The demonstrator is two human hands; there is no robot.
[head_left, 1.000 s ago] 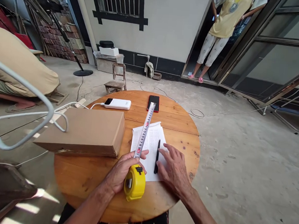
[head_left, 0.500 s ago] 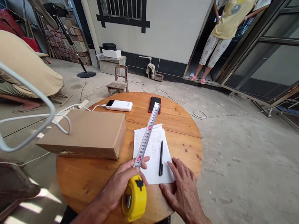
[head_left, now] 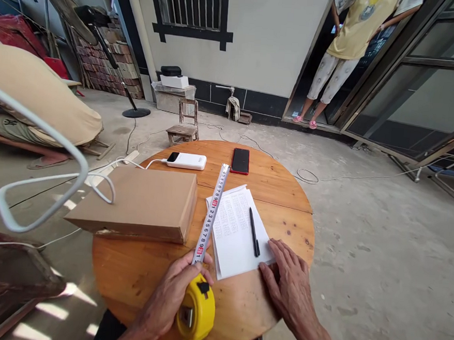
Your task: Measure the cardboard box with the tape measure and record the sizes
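Note:
My left hand (head_left: 176, 285) is closed around a yellow tape measure (head_left: 197, 313) near the table's front edge. Its silver blade is pulled out and points away from me, crossing the left edge of some white paper sheets (head_left: 228, 261). Rows of small writing cover the upper part of the top sheet. A black pen (head_left: 254, 233) lies on the sheet's right side. My right hand (head_left: 289, 283) rests open, fingers stretched out, touching the lower right corner of the paper.
A brown cardboard box (head_left: 143, 200) sits on the round wooden table (head_left: 287, 195), left of the paper. Behind are a white power bank (head_left: 188, 161) with a cable and a black phone (head_left: 240, 161) with a red edge. A person (head_left: 339, 59) stands in the doorway.
The tape measure and its blade have swung left, off most of the paper and the phone. The paper has turned and shifted right with the pen on it, my right hand at its corner.

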